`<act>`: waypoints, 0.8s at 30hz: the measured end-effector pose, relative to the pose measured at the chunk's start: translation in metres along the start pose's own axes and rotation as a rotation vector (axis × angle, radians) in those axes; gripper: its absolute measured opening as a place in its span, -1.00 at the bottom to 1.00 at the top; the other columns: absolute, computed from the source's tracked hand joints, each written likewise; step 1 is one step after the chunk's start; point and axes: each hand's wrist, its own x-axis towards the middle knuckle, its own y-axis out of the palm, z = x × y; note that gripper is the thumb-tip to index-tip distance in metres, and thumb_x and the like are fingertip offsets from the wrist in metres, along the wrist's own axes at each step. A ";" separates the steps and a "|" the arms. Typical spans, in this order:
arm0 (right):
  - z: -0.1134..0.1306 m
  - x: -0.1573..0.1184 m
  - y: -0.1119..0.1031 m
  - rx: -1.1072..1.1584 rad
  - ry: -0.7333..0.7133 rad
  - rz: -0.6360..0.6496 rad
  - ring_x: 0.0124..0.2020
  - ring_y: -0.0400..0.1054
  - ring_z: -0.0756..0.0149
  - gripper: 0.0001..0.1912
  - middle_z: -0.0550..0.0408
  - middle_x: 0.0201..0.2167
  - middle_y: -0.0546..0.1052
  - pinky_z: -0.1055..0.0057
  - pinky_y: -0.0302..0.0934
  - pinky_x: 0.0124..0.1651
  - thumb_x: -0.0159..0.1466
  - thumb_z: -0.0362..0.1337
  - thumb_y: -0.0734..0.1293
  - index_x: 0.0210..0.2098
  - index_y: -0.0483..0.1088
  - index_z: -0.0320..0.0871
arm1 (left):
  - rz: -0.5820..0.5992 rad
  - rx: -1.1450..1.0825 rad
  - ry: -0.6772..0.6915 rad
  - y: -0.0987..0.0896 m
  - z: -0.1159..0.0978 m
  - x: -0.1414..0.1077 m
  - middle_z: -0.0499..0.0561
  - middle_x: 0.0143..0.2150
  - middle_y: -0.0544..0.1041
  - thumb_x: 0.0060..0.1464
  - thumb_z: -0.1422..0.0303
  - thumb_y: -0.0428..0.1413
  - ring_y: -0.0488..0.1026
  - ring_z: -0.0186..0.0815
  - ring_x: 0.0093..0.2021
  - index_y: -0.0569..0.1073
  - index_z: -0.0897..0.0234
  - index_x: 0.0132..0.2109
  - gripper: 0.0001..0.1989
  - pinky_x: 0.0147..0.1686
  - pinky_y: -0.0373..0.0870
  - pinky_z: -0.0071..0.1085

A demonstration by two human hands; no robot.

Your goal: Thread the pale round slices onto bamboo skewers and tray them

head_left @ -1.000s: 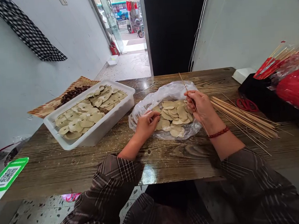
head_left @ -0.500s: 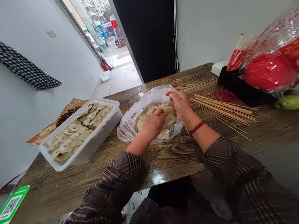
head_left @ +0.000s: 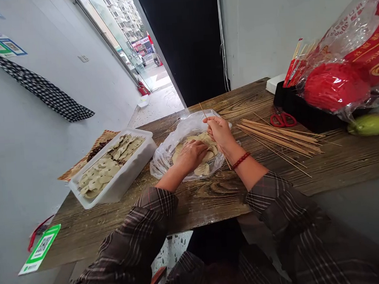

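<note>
My right hand (head_left: 218, 131) is closed around a thin wooden skewer (head_left: 202, 110). The skewer is held steeply, sticking out above and below the fist. A clear plastic bag (head_left: 162, 160) lies spread on the wooden table, full of thin, pale, rounded slices (head_left: 202, 170). Over those slices rests my left hand (head_left: 192, 154), fingers spread and bent down onto them; its fingertips are partly hidden. To the left, a white plastic tub (head_left: 124, 182) contains rows of similar slices (head_left: 98, 175) threaded on skewers.
A loose pile of wooden skewers (head_left: 279, 136) lies right of the bag. Red-handled scissors (head_left: 282, 120) sit beside a black box (head_left: 306, 112) with red-wrapped chopsticks. Behind the tub is a patterned mat (head_left: 78, 166). A green QR card (head_left: 41, 249) is at the table's left edge.
My view has turned a little, so the tub and the bag appear shifted. Both hands keep nearly the same places: left on the slices, right still gripping the skewer.
</note>
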 end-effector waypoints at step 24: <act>-0.029 -0.061 0.030 -0.330 -0.003 0.419 -0.67 -0.09 0.49 -0.80 0.29 -0.69 0.15 0.49 -0.24 -0.61 0.21 -0.24 0.29 -0.22 0.50 -0.13 | -0.593 -1.549 -0.718 -0.021 0.033 -0.081 -0.03 -0.35 0.56 -0.08 0.45 0.32 0.50 -0.45 -0.46 0.42 0.34 -0.25 -0.75 -0.46 0.48 -0.56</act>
